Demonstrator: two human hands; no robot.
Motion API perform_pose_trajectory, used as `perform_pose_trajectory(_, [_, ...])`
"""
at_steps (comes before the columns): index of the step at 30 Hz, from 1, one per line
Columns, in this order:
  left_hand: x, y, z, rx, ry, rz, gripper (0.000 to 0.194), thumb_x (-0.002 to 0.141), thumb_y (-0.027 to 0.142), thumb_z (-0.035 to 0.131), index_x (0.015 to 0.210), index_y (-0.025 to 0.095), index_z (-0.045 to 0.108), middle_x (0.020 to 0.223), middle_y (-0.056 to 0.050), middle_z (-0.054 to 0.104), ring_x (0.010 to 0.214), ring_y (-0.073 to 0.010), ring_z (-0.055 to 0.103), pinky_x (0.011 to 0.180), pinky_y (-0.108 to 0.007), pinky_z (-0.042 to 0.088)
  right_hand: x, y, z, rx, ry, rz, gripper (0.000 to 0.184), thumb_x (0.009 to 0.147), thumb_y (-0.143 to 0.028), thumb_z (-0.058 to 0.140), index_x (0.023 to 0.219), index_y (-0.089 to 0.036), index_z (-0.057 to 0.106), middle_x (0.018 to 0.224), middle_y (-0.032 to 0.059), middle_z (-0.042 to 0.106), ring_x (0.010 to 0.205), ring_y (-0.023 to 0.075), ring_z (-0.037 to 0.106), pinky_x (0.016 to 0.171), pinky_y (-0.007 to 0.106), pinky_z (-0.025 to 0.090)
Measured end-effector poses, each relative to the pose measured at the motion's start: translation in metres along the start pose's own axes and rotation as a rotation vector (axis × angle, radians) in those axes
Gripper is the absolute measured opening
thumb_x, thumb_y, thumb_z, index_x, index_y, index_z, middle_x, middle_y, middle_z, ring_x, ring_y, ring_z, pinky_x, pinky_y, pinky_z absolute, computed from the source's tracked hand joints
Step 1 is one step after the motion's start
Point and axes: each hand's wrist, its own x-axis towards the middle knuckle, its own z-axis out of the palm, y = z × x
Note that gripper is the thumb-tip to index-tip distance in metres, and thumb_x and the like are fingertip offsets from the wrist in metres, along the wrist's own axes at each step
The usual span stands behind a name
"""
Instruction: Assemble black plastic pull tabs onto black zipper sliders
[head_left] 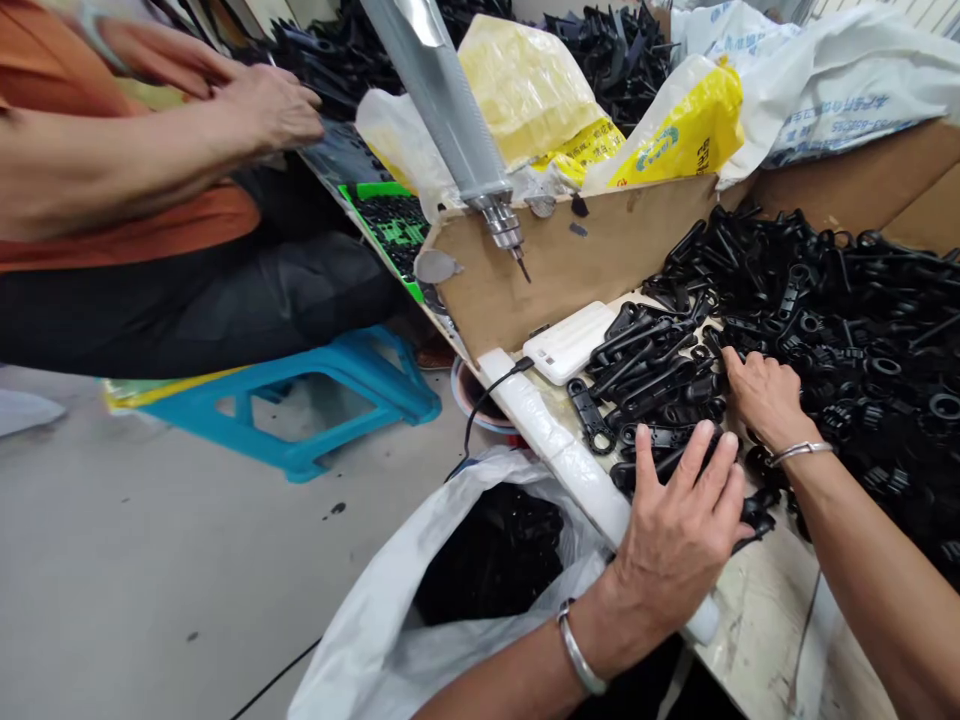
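Observation:
My left hand (679, 530) lies at the table's near edge, fingers stretched out flat over a few black plastic parts (652, 385). My right hand (761, 395) rests palm down further in, its fingertips curled into the big heap of black parts (847, 330); what they grip, if anything, is hidden. Each wrist wears a silver bangle. A white plastic bag (390, 600) holding more black parts hangs open below the table edge, just left of my left hand.
An electric screwdriver (457, 130) hangs over a cardboard wall (600, 255). A white power bank (566, 342) lies beside the parts. Yellow and white sacks stand behind. At left, another person in orange works with both hands; a blue stool (315, 400) stands on the floor.

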Motion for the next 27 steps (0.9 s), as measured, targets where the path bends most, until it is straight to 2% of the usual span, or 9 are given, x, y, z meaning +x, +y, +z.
perform_pose_trajectory(4, [-0.001, -0.001, 0.000, 0.004, 0.002, -0.002, 0.043, 0.092, 0.049, 0.058, 0.122, 0.018, 0.064, 0.152, -0.007, 0.048, 0.147, -0.0310, 0.034, 0.115, -0.075, 0.021, 0.008, 0.004, -0.003, 0.016, -0.018, 0.008, 0.035, 0.089, -0.016, 0.045, 0.121, -0.016, 0.059, 0.100, 0.0170, 0.068, 0.090, 0.0295, 0.067, 0.074, 0.038, 0.043])
perform_pose_trajectory(9, [0.000, -0.002, -0.001, -0.019, 0.021, -0.008, 0.041, 0.092, 0.046, 0.059, 0.121, 0.018, 0.065, 0.149, -0.007, 0.051, 0.144, -0.0301, 0.038, 0.117, -0.073, 0.021, 0.014, 0.018, -0.014, 0.078, -0.020, 0.091, 0.050, 0.085, -0.021, 0.050, 0.135, -0.025, 0.054, 0.107, 0.0157, 0.070, 0.087, 0.0305, 0.068, 0.070, 0.037, 0.044])
perform_pose_trajectory(12, [0.001, -0.002, -0.001, -0.029, 0.041, -0.012, 0.040, 0.090, 0.045, 0.063, 0.119, 0.018, 0.066, 0.146, -0.008, 0.054, 0.143, -0.0305, 0.041, 0.118, -0.072, 0.020, 0.016, 0.036, -0.023, 0.231, 0.010, 0.165, 0.056, 0.079, -0.025, 0.059, 0.134, -0.030, 0.057, 0.102, 0.0105, 0.072, 0.088, 0.0302, 0.067, 0.071, 0.036, 0.045])
perform_pose_trajectory(15, [0.001, -0.002, 0.000, -0.036, 0.061, -0.015, 0.040, 0.089, 0.045, 0.065, 0.118, 0.018, 0.066, 0.145, -0.008, 0.056, 0.142, -0.0308, 0.042, 0.118, -0.072, 0.017, 0.009, 0.061, -0.032, 0.439, 0.100, 0.205, 0.055, 0.070, -0.022, 0.065, 0.124, -0.028, 0.064, 0.089, 0.0039, 0.071, 0.082, 0.0251, 0.066, 0.072, 0.033, 0.045])
perform_pose_trajectory(17, [0.001, -0.002, 0.001, -0.040, 0.072, -0.015, 0.039, 0.088, 0.044, 0.066, 0.117, 0.018, 0.067, 0.144, -0.008, 0.056, 0.142, -0.0301, 0.042, 0.120, -0.072, 0.012, -0.007, 0.079, -0.038, 0.589, 0.219, 0.238, 0.056, 0.065, -0.020, 0.066, 0.120, -0.026, 0.066, 0.091, 0.0018, 0.072, 0.080, 0.0210, 0.065, 0.075, 0.032, 0.046])
perform_pose_trajectory(20, [0.001, -0.001, 0.001, -0.043, 0.081, -0.017, 0.037, 0.088, 0.043, 0.066, 0.115, 0.017, 0.067, 0.145, -0.006, 0.056, 0.143, -0.0291, 0.041, 0.121, -0.071, 0.006, -0.047, 0.104, -0.044, 0.739, 0.365, 0.258, 0.056, 0.064, -0.024, 0.066, 0.119, -0.025, 0.066, 0.101, 0.0036, 0.072, 0.084, 0.0199, 0.065, 0.079, 0.032, 0.048])
perform_pose_trajectory(22, [0.002, -0.001, 0.001, -0.042, 0.081, -0.021, 0.036, 0.089, 0.042, 0.066, 0.115, 0.017, 0.067, 0.144, -0.007, 0.057, 0.142, -0.0293, 0.042, 0.120, -0.071, 0.009, -0.080, 0.117, -0.042, 0.694, 0.391, 0.248, 0.053, 0.064, -0.032, 0.065, 0.117, -0.027, 0.067, 0.101, 0.0042, 0.073, 0.084, 0.0217, 0.066, 0.079, 0.034, 0.049])
perform_pose_trajectory(24, [0.002, 0.000, 0.001, -0.039, 0.080, -0.021, 0.035, 0.089, 0.041, 0.066, 0.115, 0.017, 0.068, 0.144, -0.008, 0.057, 0.141, -0.0296, 0.044, 0.120, -0.071, 0.012, -0.114, 0.122, -0.033, 0.554, 0.375, 0.219, 0.049, 0.065, -0.039, 0.062, 0.114, -0.034, 0.066, 0.095, 0.0024, 0.073, 0.080, 0.0239, 0.068, 0.073, 0.037, 0.052])
perform_pose_trajectory(27, [0.001, 0.000, 0.000, -0.034, 0.077, -0.021, 0.035, 0.089, 0.041, 0.066, 0.116, 0.018, 0.067, 0.145, -0.006, 0.056, 0.142, -0.0288, 0.043, 0.121, -0.070, 0.008, -0.159, 0.115, -0.010, 0.414, 0.326, 0.089, 0.045, 0.070, -0.046, 0.057, 0.114, -0.044, 0.065, 0.107, 0.0006, 0.073, 0.089, 0.0258, 0.070, 0.074, 0.039, 0.056])
